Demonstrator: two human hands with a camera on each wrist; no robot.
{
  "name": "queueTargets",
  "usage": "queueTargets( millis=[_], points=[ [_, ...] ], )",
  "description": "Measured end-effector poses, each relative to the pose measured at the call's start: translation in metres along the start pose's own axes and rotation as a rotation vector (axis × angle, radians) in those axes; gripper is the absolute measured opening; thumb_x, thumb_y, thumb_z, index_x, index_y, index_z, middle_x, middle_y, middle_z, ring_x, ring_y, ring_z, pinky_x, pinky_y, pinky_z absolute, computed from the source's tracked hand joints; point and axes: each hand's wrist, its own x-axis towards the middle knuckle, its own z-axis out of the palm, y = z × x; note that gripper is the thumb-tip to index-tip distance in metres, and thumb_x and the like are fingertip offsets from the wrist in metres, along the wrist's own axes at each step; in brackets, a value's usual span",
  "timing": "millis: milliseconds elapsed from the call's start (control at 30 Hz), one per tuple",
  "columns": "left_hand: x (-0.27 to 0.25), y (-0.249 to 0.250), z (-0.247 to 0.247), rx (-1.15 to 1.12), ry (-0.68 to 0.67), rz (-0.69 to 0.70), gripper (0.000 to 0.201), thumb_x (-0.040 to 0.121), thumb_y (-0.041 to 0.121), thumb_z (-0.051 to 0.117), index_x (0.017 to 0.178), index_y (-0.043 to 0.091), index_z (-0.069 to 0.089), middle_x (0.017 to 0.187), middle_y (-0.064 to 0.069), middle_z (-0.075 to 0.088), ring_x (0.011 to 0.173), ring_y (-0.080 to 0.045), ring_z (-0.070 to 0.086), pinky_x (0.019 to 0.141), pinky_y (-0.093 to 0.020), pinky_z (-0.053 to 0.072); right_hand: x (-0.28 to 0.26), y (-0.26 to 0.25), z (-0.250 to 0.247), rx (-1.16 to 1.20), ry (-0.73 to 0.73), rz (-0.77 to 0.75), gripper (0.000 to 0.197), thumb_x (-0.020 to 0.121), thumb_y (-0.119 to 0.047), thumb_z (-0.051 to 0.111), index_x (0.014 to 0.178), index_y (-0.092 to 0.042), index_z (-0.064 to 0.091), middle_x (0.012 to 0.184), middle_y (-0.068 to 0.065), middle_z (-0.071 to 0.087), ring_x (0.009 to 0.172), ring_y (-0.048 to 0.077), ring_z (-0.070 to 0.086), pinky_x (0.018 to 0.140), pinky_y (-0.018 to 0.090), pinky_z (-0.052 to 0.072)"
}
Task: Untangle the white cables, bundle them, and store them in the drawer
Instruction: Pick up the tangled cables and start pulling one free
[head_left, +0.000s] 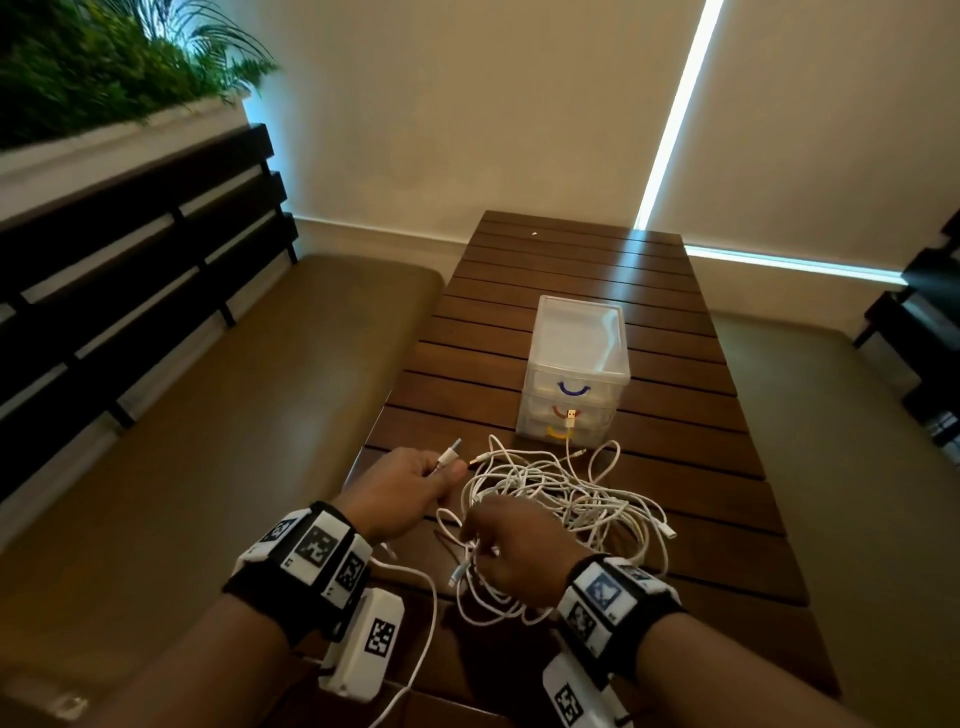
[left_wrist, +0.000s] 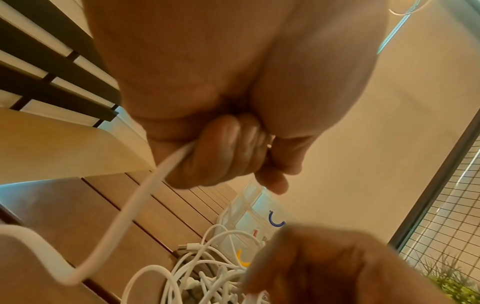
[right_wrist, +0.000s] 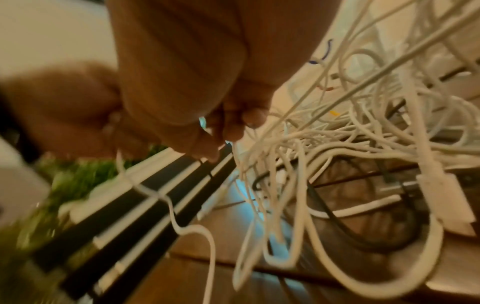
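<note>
From the head camera, the untangling step is in hand. The left hand (head_left: 410, 491) pinches one cable end (head_left: 448, 457), plug sticking out past the thumb. The right hand (head_left: 511, 551) is curled into the near edge of the white cables (head_left: 566, 493), gripping a few strands. The hands sit near each other, not touching. The tangle lies on the wooden table (head_left: 649, 332), just in front of the small drawer box (head_left: 576, 364), whose drawers all look closed. Next, I judge, the held end must be drawn out through the loops while the right hand holds the pile down. There is open table beyond the box and to the right; the table's left edge lies just under the left hand.

At the left wrist, fingers (left_wrist: 223, 152) curl round one cable that trails away loosely.

At the right wrist, blurred fingertips (right_wrist: 233, 127) grip strands beside the heap.
</note>
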Motion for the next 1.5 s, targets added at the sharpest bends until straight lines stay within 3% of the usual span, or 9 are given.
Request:
queueTargets(
  millis=[167,300,367,500,633,733,1033,1300,1500],
  points=[
    [0.005,-0.015,0.006,-0.039,0.013,-0.014,0.041,0.098,0.037,0.048,0.062,0.019,0.055,0.039,0.014,0.046,0.035,0.001,0.037,0.046,-0.02,0.031,0.018,0.054,-0.057,0.04,0.383,0.431,0.015,0.083,-0.011,0.056,0.091,-0.014,0.067,0.092,0.003,0.065,0.088,0.022,0.058,0.074,0.027,0.046],
    [0.013,-0.017,0.015,-0.067,0.004,0.033,0.043,0.097,0.042,0.048,0.069,0.013,0.062,0.058,0.002,0.06,0.053,-0.002,0.051,0.057,-0.028,0.044,0.038,0.099,-0.066,0.087,0.052,0.699,0.022,0.087,-0.014,0.058,0.104,-0.02,0.071,0.116,0.003,0.066,0.106,0.023,0.061,0.094,0.031,0.049],
    [0.021,-0.018,0.018,-0.135,0.004,0.039,0.042,0.096,0.045,0.048,0.074,0.013,0.064,0.065,-0.01,0.06,0.058,-0.011,0.053,0.06,-0.038,0.047,0.043,0.108,-0.053,0.124,-0.068,0.711,0.026,0.09,-0.014,0.056,0.111,-0.017,0.069,0.121,0.003,0.064,0.111,0.022,0.06,0.098,0.033,0.047],
    [0.036,-0.011,0.023,-0.227,0.008,0.002,0.034,0.099,0.037,0.046,0.078,0.014,0.062,0.051,0.009,0.04,0.042,-0.005,0.034,0.047,-0.024,0.03,0.047,0.11,-0.035,0.019,-0.177,0.689,0.029,0.097,-0.015,0.046,0.114,-0.009,0.069,0.122,0.007,0.066,0.111,0.023,0.06,0.1,0.035,0.045],
    [0.049,-0.002,0.033,-0.412,-0.007,-0.057,0.033,0.099,0.028,0.048,0.073,0.017,0.064,0.044,0.012,0.044,0.041,-0.007,0.036,0.046,-0.023,0.031,0.039,0.111,-0.036,0.084,0.026,0.648,0.015,0.085,-0.013,0.065,0.08,-0.027,0.07,0.094,-0.004,0.071,0.088,0.015,0.066,0.084,0.036,0.056],
    [0.059,0.006,0.04,-0.502,0.052,-0.076,0.032,0.1,0.028,0.048,0.079,0.013,0.067,0.04,0.012,0.046,0.037,-0.005,0.037,0.043,-0.02,0.031,0.027,0.095,-0.043,0.197,0.184,0.546,0.021,0.085,-0.011,0.066,0.089,-0.026,0.052,0.085,-0.003,0.064,0.076,0.012,0.062,0.067,0.029,0.052],
    [0.057,0.04,0.067,-0.892,0.092,-0.188,0.034,0.101,0.028,0.046,0.106,-0.001,0.065,0.042,0.008,0.046,0.033,-0.005,0.035,0.034,-0.016,0.026,-0.017,0.038,-0.046,0.403,0.475,0.327,0.014,0.083,-0.012,0.071,0.089,-0.02,0.061,0.081,-0.006,0.07,0.074,0.005,0.067,0.071,0.029,0.057],
    [0.046,0.046,0.068,-0.95,0.026,-0.094,0.045,0.098,0.043,0.045,0.067,0.012,0.055,0.061,-0.005,0.048,0.049,-0.014,0.039,0.049,-0.027,0.029,-0.032,0.022,-0.052,0.403,0.402,0.215,0.011,0.084,-0.017,0.071,0.091,-0.017,0.063,0.081,-0.007,0.071,0.073,0.003,0.066,0.067,0.02,0.053],
    [0.032,0.07,0.02,-1.254,0.183,0.04,0.045,0.095,0.053,0.041,0.071,0.015,0.043,0.051,0.003,0.038,0.046,-0.014,0.041,0.056,-0.031,0.046,-0.045,0.058,-0.065,0.211,0.066,0.36,0.019,0.087,-0.03,0.066,0.073,-0.028,0.054,0.074,-0.008,0.062,0.073,0.013,0.061,0.073,0.036,0.051]
  ],
)
